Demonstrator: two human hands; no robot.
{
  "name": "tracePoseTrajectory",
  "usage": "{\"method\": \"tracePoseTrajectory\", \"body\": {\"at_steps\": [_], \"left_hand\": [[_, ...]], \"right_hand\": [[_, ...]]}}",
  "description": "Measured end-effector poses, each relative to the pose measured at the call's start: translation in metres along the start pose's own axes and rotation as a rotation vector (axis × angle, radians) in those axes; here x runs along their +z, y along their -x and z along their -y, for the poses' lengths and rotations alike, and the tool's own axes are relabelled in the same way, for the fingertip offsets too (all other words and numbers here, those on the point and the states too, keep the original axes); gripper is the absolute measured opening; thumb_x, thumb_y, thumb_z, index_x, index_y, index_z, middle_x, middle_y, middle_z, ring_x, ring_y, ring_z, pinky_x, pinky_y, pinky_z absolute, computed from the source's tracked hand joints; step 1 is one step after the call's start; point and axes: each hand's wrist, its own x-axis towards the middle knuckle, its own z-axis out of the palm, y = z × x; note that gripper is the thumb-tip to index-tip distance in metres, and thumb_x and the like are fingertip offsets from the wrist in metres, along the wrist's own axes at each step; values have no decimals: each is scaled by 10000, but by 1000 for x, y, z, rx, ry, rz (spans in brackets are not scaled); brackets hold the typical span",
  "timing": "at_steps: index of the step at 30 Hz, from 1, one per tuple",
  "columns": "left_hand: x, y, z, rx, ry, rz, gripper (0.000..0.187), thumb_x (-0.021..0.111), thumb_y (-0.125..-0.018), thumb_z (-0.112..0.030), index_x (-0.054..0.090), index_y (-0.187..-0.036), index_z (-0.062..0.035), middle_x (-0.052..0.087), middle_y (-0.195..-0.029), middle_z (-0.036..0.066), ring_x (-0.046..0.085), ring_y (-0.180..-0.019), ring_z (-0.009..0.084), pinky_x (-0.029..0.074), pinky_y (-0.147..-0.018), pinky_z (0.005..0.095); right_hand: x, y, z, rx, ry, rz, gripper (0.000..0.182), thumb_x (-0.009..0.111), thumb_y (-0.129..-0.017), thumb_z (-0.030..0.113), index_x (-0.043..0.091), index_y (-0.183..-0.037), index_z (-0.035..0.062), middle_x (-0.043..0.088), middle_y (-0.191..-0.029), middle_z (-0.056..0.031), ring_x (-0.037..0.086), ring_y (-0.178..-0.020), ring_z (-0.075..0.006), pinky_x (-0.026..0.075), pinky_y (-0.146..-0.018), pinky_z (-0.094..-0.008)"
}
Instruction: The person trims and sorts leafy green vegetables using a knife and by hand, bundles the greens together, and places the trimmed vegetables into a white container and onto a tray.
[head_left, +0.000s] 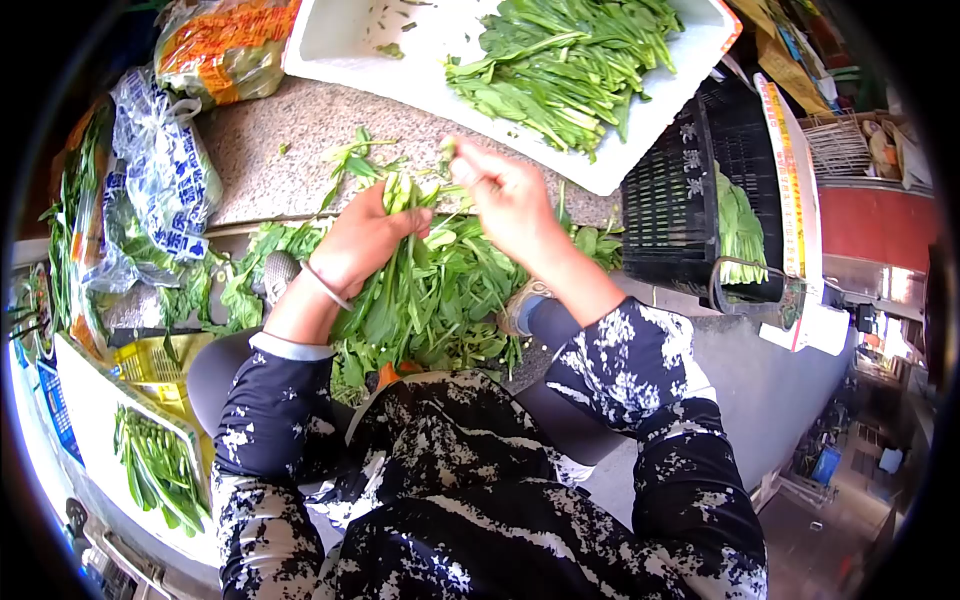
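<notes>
My left hand [365, 240] is wrapped round a bunch of leafy greens [400, 265], its stem ends pointing up and its leaves hanging down. Just to the right, my right hand [505, 200] is closed in a pinch on a small green stem piece [447, 152]. Below both hands lies a pile of loose leaves [460, 290] between my feet. Scraps of greens [352, 158] rest on the granite ledge [270, 150] in front. Beyond the ledge's edge, a white foam box [340, 35] holds a heap of long leafy greens [575, 65].
Plastic bags of vegetables [165, 170] stand at the left. A black crate [668, 200] with greens is at the right. At the lower left are a white box [90, 420] with greens and a yellow basket [150, 362]. My shoes flank the leaf pile.
</notes>
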Motion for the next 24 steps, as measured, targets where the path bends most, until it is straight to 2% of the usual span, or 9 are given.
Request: {"method": "tracePoseTrajectory", "body": {"at_steps": [1, 3, 5, 8, 12, 15, 17, 19, 24], "left_hand": [[0, -1, 3, -10, -21, -2, 252, 592, -807, -105, 503, -1000, 31, 586, -786, 60, 527, -686, 122, 433, -621, 253], [-4, -3, 8, 11, -40, -5, 308, 621, -788, -113, 497, -1023, 42, 595, -815, 73, 537, -710, 129, 440, -648, 258], [-5, -5, 11, 28, -52, -28, 364, 651, -768, -120, 491, -1046, 53, 604, -843, 87, 546, -735, 136, 448, -674, 263], [-6, -5, 15, 77, -70, -111, 304, 697, -722, -33, 551, -985, 12, 610, -824, 24, 556, -722, 92, 459, -694, 230], [-9, -9, 19, 155, -113, -93, 176, 670, -745, -30, 601, -905, -5, 621, -821, 8, 551, -710, 73, 458, -674, 219], [-12, -10, 18, 160, -259, -179, 152, 658, -755, -32, 602, -893, -2, 619, -809, 1, 544, -704, 61, 455, -667, 214], [-14, -12, 24, 194, -262, -202, 182, 666, -757, -65, 600, -909, 11, 616, -794, -4, 539, -696, 59, 453, -665, 215], [-13, -11, 22, 313, -493, -257, 234, 678, -753, -94, 599, -944, 15, 618, -804, -3, 543, -703, 63, 453, -680, 216], [-12, -14, 32, 594, -827, -388, 278, 681, -748, -123, 599, -983, 1, 627, -812, 41, 556, -718, 72, 450, -712, 211]], "right_hand": [[-6, -10, -5, -94, -13, -127, 309, 516, -873, 308, 553, -1157, 191, 638, -1008, -56, 569, -592, -103, 464, -545, -253], [-36, -24, -19, 304, 137, 78, 478, 617, -791, 395, 557, -1149, 83, 651, -895, -115, 595, -697, -120, 468, -632, -237], [-63, -41, -65, 297, 420, -97, 615, 709, -659, 482, 598, -1081, 49, 648, -775, -120, 609, -658, -166, 471, -601, -306], [-93, -48, -73, 544, 831, -142, 339, 661, -702, 408, 664, -854, 106, 638, -766, -140, 614, -721, -301, 476, -659, -376], [-99, -47, -122, 579, 734, -75, 316, 646, -720, 399, 664, -808, 96, 637, -746, -129, 612, -701, -294, 467, -645, -380], [-98, -48, -126, 505, 678, -171, 304, 661, -726, 373, 670, -808, 81, 620, -638, -104, 579, -580, -196, 440, -567, -326], [-105, -58, -123, 448, 122, -314, 227, 653, -776, 271, 654, -770, 44, 585, -592, -36, 467, -466, -111, 373, -460, -274], [-109, -61, -99, 477, -4, -357, 183, 637, -798, 208, 643, -767, 28, 552, -568, -2, 376, -458, -38, 307, -425, -227], [-105, -55, -104, 519, 756, -148, 239, 636, -747, 344, 667, -863, 138, 642, -769, -106, 603, -705, -305, 456, -634, -384]]}}
